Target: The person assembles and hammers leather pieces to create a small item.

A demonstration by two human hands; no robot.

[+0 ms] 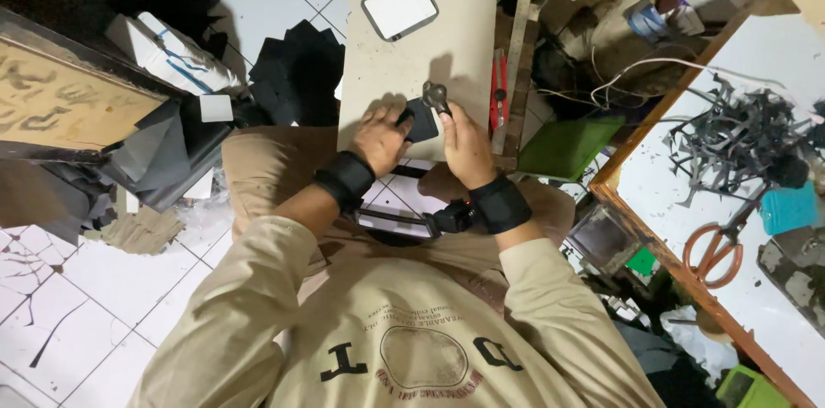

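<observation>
Beige cloth fills the near part of the view: the sleeves and chest of a person seen from above, seated on a white tiled floor. Black wrist bands are worn on both forearms. A pale board is laid across the lap, running away from the body.

At the board's near edge, a small black piece, apparently leather or thick paper, is pinched by the left hand, its fingers closed on the piece's left side. The right hand is closed around a dark metal tool whose head stands over the piece's upper right corner; the tool's handle is hidden in the palm, so its kind cannot be told. A striped item under the board on the lap is mostly covered.

Farther along the board, near its far edge, a white rounded-square template with a dark rim is seen. Just beside the board's right edge, a red knife and a metal ruler are laid lengthwise. Black offcuts are heaped on the floor to the left. At the right, a white worktable, cut off by the frame, carries orange-handled scissors and a tangle of dark strips.
</observation>
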